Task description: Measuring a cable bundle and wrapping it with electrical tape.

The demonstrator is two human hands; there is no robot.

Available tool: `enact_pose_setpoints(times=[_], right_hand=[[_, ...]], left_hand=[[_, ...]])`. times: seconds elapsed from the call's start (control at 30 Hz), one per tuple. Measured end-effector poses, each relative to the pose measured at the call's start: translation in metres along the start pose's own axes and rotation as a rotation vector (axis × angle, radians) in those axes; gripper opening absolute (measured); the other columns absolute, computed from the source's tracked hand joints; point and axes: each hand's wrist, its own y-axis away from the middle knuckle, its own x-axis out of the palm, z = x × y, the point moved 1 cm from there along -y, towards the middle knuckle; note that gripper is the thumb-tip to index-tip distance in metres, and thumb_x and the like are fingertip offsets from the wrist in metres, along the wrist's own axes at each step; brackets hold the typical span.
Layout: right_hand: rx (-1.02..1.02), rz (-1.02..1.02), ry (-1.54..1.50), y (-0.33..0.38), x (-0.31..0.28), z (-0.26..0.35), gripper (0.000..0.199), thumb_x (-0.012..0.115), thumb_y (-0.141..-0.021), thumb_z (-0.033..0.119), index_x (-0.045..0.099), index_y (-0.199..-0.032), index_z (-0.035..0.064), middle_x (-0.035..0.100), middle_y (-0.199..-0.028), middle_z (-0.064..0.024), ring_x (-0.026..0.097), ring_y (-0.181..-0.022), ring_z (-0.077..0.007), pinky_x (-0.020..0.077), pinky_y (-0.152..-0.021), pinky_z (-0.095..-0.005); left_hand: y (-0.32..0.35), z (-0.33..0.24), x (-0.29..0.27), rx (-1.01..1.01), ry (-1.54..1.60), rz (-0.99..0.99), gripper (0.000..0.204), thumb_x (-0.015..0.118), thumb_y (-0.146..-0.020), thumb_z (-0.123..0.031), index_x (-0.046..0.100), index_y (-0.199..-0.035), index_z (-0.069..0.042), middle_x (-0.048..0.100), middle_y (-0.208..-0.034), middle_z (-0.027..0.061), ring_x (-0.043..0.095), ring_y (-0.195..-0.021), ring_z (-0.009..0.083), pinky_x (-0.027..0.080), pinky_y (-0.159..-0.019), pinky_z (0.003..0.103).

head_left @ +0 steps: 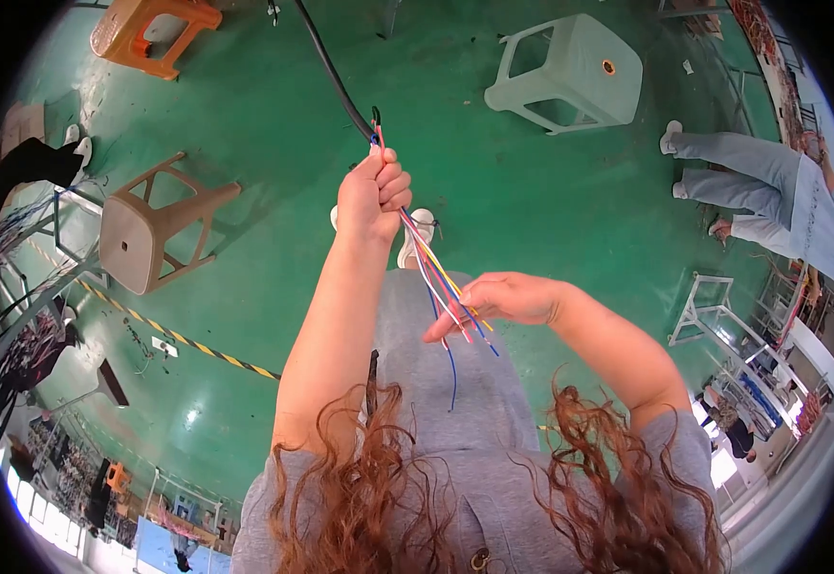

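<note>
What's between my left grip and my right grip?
A loose bunch of thin wires, including blue, yellow and white ones, spans from your left grip to your right grip, seen in the head view.

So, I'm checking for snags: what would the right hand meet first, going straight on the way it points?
The coloured wires, most likely: they cross right at the front of the right hand, though depth makes actual contact hard to tell.

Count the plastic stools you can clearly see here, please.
3: an orange stool at upper left, a tan stool at left, and a pale green stool at upper right. A small orange shape at lower left may be another.
</note>
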Motion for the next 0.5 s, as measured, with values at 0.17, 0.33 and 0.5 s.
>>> enact_pose_setpoints(times=[0.17,0.33,0.5], right_hand=[[0.0,-0.009,0.062,-0.004,0.002,0.001,0.045,0.031,-0.09,0.022,0.061,-0.111,-0.0051,0.061,-0.115,-0.0137,0.054,-0.11,-0.0215,0.0395,-0.097,-0.0312],[0.01,-0.043,0.207,-0.007,0.002,0.0,0.043,0.033,-0.093,0.023,0.061,-0.112,-0.0034,0.062,-0.113,-0.0144,0.057,-0.106,-0.0216,0.0415,-0.095,-0.0321],[-0.029,-0.148,0.274,-0.002,0.004,-0.004,0.039,0.036,-0.097,0.025,0.062,-0.11,-0.0011,0.063,-0.108,-0.0123,0.059,-0.1,-0.0209,0.0423,-0.094,-0.0315]], left_hand=[[0.005,-0.004,-0.004,-0.016,0.032,0.019,0.023,0.037,-0.099,-0.018,0.046,-0.083,-0.005,0.027,-0.056,-0.0065,0.021,-0.043,0.0037,0.016,-0.036,0.02],[0.008,-0.005,-0.005,-0.034,0.045,0.037,0.022,0.037,-0.099,-0.018,0.046,-0.083,-0.005,0.027,-0.056,-0.0066,0.021,-0.044,0.0034,0.016,-0.036,0.02],[0.01,-0.012,-0.009,-0.049,0.033,0.062,0.022,0.038,-0.099,-0.018,0.045,-0.083,-0.005,0.027,-0.056,-0.0066,0.021,-0.044,0.0034,0.016,-0.036,0.02]])
